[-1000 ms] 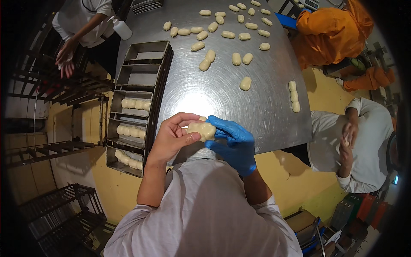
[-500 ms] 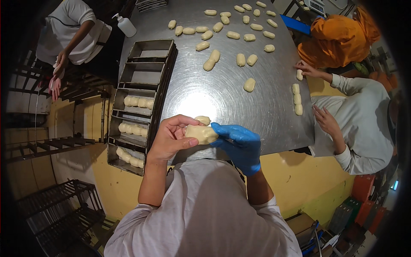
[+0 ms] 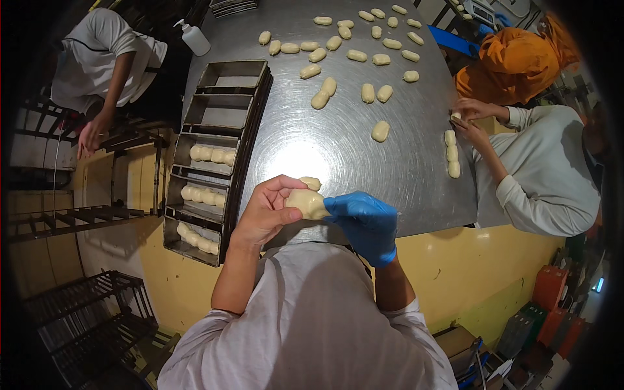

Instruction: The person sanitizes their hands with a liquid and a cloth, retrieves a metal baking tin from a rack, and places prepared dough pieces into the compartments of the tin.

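My left hand [image 3: 272, 209], bare, is closed around a pale dough piece [image 3: 303, 203] above the table's near edge. Its thumb presses on the near side of the dough. My right hand [image 3: 364, 221], in a blue glove, pinches the dough's right end between fingertips and thumb. Just beyond the held dough shows a second dough piece [image 3: 311, 182], partly hidden by it and by my left fingers. To the left stands a row of joined metal loaf pans [image 3: 250, 140]. Three of its compartments hold rows of dough pieces [image 3: 207, 195]; the two far ones hold none.
Many loose dough pieces [image 3: 356, 56] are spread over the far half of the steel table [image 3: 416, 175]. A person in white [image 3: 552, 169] works at the right edge beside a dough row [image 3: 452, 155]. Another person [image 3: 107, 58] stands left, near a pump bottle [image 3: 193, 39].
My gloved fingers have drawn into a tighter pinch on the dough's right end. The co-worker at right has brought both hands together at a dough piece. The person at left has shifted their hands.
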Demonstrator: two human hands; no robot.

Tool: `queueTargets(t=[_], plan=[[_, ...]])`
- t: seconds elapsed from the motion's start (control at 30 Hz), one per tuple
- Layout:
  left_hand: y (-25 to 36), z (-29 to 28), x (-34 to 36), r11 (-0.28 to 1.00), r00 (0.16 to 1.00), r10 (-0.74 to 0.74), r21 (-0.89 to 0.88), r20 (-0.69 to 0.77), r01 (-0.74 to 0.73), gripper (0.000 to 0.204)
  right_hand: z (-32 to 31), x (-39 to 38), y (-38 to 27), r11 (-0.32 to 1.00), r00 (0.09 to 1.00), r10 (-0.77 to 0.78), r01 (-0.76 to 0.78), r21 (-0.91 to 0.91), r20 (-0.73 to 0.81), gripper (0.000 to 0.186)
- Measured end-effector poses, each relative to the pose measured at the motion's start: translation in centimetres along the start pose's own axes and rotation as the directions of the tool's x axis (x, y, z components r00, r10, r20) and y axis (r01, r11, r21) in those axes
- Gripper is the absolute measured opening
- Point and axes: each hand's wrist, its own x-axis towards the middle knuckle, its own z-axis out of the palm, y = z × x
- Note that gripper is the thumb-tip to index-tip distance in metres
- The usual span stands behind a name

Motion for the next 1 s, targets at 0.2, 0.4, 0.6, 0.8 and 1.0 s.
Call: queueTargets(t=[0.2,0.4,0.6,0.8,1.0], plan=[[-0.4,0.5,0.1,0.989,0.989,0.132,-0.061,-0.070,-0.136,0.043,0.4,0.6,-1.3,0.934,0.951,0.291,-0.258,0.248,-0.108,0.042],[-0.3,0.0,0.0,0.973,0.978,0.208,0.100,0.012,-0.209,0.041,1.3,0.3,-1.7,0.783,0.857,0.513,-0.446,0.433,-0.045,0.027],[-0.3,-0.6,-0.1,0.968,0.976,0.213,0.125,0.032,-0.216,0.040,1.6,-0.4,-0.7,0.633,0.821,0.564,-0.496,0.594,0.084,0.015],[-1.2,-0.6,0.1,0.986,0.988,0.151,0.067,0.029,-0.153,0.041,2.3,-0.8,1.1,0.284,0.692,0.675,-0.563,0.776,0.255,0.019],[-3.2,-1.1,0.7,0.985,0.995,0.100,0.141,0.006,-0.100,0.039,2.2,-1.9,2.0,0.286,0.627,0.739,-0.624,0.727,0.247,0.024]])
